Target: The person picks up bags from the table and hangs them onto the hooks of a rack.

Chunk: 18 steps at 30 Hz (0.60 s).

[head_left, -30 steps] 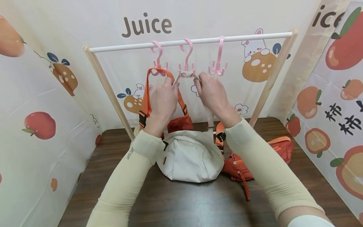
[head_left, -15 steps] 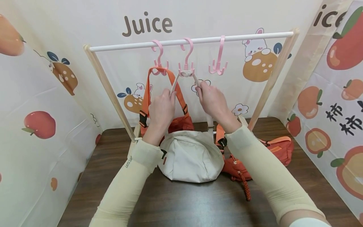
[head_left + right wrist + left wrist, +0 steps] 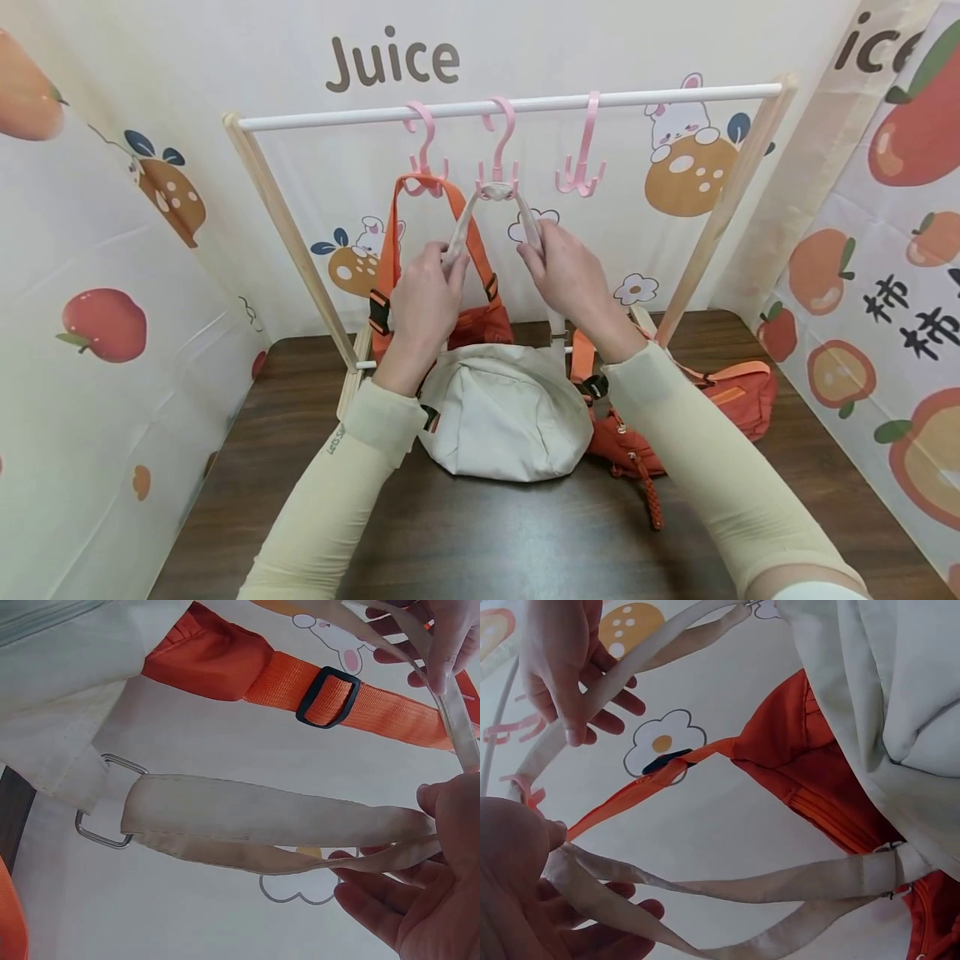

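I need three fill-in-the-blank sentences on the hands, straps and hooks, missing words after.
1. Of the three hooks, the white strap held by the left hand and right hand hangs from the ____ one.
2. The hooks are all coloured ____.
3. In the head view, the strap on the leftmost hook is coloured ____.
Missing words: middle; pink; orange.

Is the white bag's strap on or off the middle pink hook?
On: the strap loops over the middle pink hook, its two sides slanting down to the left hand and right hand.
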Motion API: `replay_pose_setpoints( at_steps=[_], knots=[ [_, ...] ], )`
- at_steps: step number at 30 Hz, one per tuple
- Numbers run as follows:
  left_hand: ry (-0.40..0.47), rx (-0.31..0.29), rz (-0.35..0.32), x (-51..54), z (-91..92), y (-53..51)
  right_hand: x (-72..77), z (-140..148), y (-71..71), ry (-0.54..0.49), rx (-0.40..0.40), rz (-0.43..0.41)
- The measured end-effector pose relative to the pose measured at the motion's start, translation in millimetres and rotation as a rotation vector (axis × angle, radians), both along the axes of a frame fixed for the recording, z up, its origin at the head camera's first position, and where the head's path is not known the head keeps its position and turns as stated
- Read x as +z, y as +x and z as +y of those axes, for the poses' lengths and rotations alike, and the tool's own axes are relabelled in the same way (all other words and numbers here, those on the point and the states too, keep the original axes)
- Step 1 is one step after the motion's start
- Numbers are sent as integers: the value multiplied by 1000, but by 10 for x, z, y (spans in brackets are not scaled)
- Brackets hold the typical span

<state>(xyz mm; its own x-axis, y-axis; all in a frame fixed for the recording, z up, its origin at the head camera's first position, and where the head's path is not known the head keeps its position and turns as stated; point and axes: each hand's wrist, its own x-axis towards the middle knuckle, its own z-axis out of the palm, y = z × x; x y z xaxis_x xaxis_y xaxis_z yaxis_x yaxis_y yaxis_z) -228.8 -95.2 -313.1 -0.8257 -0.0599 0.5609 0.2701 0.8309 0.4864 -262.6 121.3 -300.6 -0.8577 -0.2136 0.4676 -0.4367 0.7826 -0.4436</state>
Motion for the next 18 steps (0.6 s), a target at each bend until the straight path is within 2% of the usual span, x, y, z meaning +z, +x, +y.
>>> replay_pose_setpoints(
  at_steps=[6, 13, 18],
  knots=[
    [2, 27, 22, -23, -28, 4, -18, 30, 25, -6, -2, 14],
    [40, -11, 78, -50, -31, 45, -18, 84, 111, -24, -8, 9],
    [23, -28, 119, -71, -46, 92, -33, 149, 190, -21, -7, 24]
  ],
)
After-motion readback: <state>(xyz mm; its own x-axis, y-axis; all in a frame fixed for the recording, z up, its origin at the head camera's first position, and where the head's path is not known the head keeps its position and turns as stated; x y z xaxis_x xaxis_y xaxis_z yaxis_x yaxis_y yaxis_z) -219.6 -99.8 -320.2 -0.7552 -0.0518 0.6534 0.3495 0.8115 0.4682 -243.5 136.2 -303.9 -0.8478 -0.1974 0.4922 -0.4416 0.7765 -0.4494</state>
